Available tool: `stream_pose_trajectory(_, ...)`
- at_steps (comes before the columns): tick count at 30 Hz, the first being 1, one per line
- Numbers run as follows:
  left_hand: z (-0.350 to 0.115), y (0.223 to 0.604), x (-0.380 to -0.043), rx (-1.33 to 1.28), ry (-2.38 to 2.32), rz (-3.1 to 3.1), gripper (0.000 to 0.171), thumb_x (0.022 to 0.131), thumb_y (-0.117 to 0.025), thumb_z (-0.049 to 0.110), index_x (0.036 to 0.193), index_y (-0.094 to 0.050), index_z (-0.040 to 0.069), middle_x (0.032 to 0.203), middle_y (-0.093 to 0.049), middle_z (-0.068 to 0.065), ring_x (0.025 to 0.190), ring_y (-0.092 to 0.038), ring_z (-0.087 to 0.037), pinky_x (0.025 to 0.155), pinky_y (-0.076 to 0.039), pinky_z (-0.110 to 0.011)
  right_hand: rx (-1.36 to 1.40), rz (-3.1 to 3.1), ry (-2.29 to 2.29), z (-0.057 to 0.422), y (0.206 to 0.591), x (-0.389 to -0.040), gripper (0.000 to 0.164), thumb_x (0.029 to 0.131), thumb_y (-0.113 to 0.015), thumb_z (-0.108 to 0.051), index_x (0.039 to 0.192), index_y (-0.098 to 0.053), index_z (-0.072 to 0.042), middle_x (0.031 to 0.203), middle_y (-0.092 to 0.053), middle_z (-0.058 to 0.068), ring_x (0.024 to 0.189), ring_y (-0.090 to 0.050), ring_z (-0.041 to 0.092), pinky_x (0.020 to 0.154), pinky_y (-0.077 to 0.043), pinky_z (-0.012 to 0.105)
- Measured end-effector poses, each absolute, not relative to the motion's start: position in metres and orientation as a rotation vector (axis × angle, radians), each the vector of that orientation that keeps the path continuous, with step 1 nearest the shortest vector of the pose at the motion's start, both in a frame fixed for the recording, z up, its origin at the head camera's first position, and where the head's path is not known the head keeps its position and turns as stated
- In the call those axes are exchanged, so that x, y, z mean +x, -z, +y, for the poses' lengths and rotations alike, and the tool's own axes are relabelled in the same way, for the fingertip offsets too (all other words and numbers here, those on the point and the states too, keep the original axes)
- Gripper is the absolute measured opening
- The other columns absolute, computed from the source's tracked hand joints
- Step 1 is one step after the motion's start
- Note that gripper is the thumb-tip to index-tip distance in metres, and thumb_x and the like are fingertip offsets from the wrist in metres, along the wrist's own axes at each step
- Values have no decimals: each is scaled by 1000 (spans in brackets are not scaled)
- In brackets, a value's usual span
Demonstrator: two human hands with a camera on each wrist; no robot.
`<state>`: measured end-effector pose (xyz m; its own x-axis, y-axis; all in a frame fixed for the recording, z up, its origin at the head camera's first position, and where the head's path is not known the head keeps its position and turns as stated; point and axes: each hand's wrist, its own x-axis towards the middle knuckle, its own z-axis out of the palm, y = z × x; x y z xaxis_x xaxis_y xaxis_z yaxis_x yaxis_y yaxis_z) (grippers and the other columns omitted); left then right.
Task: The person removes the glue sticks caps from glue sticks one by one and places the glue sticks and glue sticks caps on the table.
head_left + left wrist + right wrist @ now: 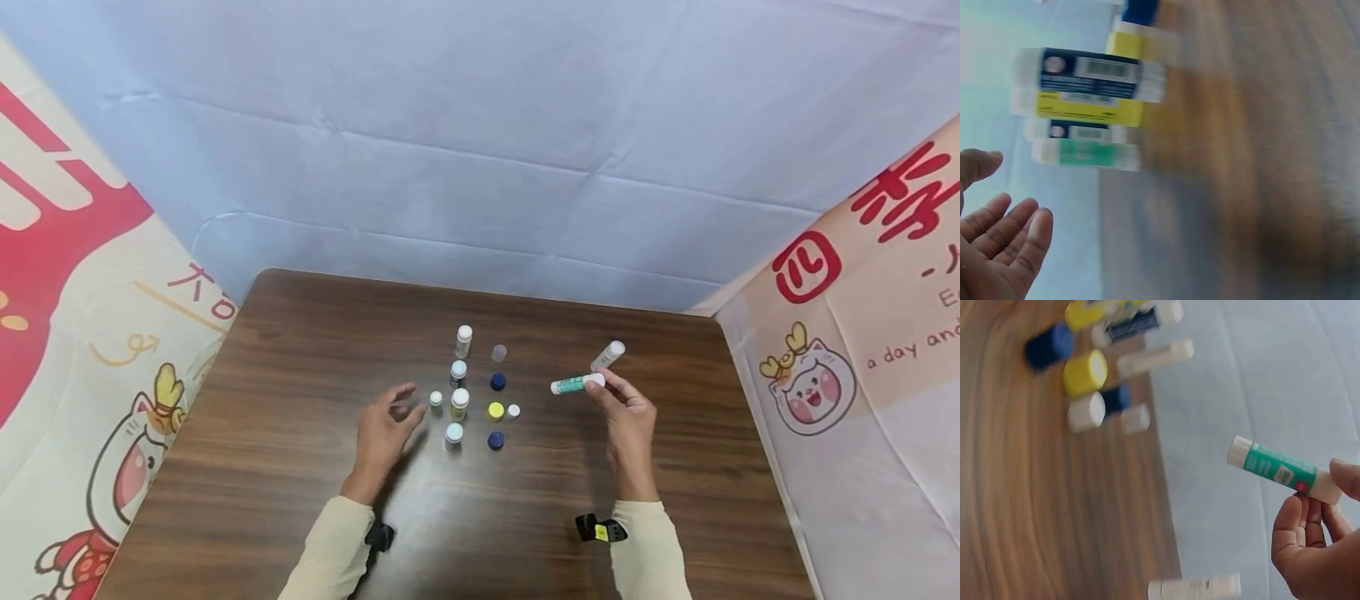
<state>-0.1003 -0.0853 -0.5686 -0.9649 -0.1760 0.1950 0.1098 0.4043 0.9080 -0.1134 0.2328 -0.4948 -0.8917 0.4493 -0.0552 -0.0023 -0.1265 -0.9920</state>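
Observation:
My right hand (628, 423) pinches one end of a green-labelled glue stick (1279, 469) between thumb and fingers, above the table. Beyond that hand, a white glue stick (607, 356) stands on the table. Just left of a row of standing glue sticks, my left hand (384, 433) has its fingers spread, holding nothing. Nearest to it is a small green glue stick (436, 402). In the row are a yellow glue stick (1088, 109), a dark blue one (1088, 69) and a white one (464, 342).
Loose caps lie right of the row: a pale one (498, 353), two blue caps (498, 382), a yellow cap (496, 410) and a small white cap (513, 411). The brown table (300, 383) backs onto a pale cloth (420, 133), with printed cloth at both sides.

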Motion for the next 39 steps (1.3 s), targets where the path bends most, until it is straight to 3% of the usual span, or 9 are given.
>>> stream_pose_trajectory(4,-83,550,-98,-25,1572,-2321,34,76,-81,5,108,-70,1,102,-71,-14,81,-69,-31,72,-57,-39,-466,-1639,-2326,222,486,-110,26,83,-68,10,109,-64,13,85,-67,4,73,-63,11,68,-55,23)
stream_pose_trajectory(7,-79,536,-94,-143,1578,-2270,33,75,-81,2,106,-69,-1,101,-71,-14,83,-69,-30,71,-57,-39,-406,-1537,-2451,213,481,-107,17,86,-63,13,101,-68,7,87,-69,7,71,-64,13,66,-54,24)
stream_pose_trajectory(15,-53,507,-88,-361,1704,-2223,29,78,-79,1,104,-69,-3,99,-71,-15,81,-69,-28,71,-57,-43,-264,-1422,-2678,191,475,-101,22,92,-54,10,97,-72,-1,89,-70,7,74,-62,12,68,-52,23)
stream_pose_trajectory(25,-31,493,-88,-440,1698,-2274,30,80,-79,8,108,-70,4,102,-71,-8,82,-69,-15,69,-56,-27,-234,-1513,-2726,161,472,-96,24,90,-55,11,97,-72,-4,91,-66,7,73,-60,12,68,-52,22)
stream_pose_trajectory(34,-24,494,-89,-465,1736,-2298,33,76,-82,7,107,-70,1,97,-71,-9,87,-68,-22,68,-57,-32,-220,-1580,-2749,140,476,-95,21,89,-56,11,99,-69,-1,90,-66,8,72,-61,13,68,-52,22)
stream_pose_trajectory(39,-23,494,-88,-448,1689,-2292,35,74,-84,7,106,-71,4,96,-71,-6,84,-68,-18,68,-57,-37,-219,-1619,-2740,130,478,-94,20,88,-56,12,96,-68,-2,90,-65,8,71,-60,14,67,-51,24)
